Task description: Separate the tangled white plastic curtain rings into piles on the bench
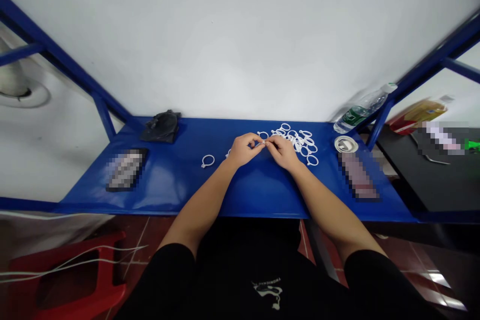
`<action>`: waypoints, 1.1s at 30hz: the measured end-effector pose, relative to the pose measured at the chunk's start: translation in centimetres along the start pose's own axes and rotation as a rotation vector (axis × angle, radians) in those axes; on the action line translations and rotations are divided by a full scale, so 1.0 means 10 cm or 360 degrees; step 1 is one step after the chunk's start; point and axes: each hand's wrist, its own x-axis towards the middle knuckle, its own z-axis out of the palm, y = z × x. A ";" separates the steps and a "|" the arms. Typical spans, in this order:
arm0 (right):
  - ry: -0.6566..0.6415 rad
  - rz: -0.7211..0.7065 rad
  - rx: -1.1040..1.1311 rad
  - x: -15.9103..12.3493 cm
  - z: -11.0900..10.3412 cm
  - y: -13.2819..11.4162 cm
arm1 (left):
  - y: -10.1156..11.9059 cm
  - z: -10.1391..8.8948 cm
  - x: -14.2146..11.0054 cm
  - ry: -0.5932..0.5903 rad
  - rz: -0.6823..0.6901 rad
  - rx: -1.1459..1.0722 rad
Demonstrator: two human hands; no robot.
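My left hand (244, 149) and my right hand (282, 151) meet over the middle of a blue table (180, 185), fingertips pinched together on a small white plastic ring (263, 143) held between them. Just behind and to the right of my right hand lies a loose pile of several white rings (300, 139). One single white ring (207, 161) lies alone on the table to the left of my left hand. Another bit of white shows just beside my left wrist, mostly hidden.
A black crumpled cloth (162, 126) lies at the back left, a dark flat device (126, 169) at the left front. At the right stand a roll of tape (345, 144), a lying water bottle (362, 109) and a blurred flat item (359, 175). A red stool (71, 280) is below left.
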 end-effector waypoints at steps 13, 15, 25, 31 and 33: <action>0.0040 0.0415 0.0537 -0.01 0.12 -0.07 | 0.01 0.11 -0.05 0.0078 0.0082 0.0362; 0.0039 0.0445 0.0560 -0.01 0.12 -0.08 | 0.01 0.13 -0.06 0.0096 0.0096 0.0353; 0.0078 0.0239 0.0704 -0.02 0.10 -0.12 | -0.04 0.15 -0.07 0.0226 0.0461 0.0055; -0.0005 0.0282 0.0829 -0.02 0.09 -0.12 | -0.05 0.09 -0.05 0.0177 0.0460 0.0092; -0.0016 0.0281 0.0810 -0.01 0.08 -0.12 | -0.06 0.08 -0.04 0.0181 0.0483 0.0060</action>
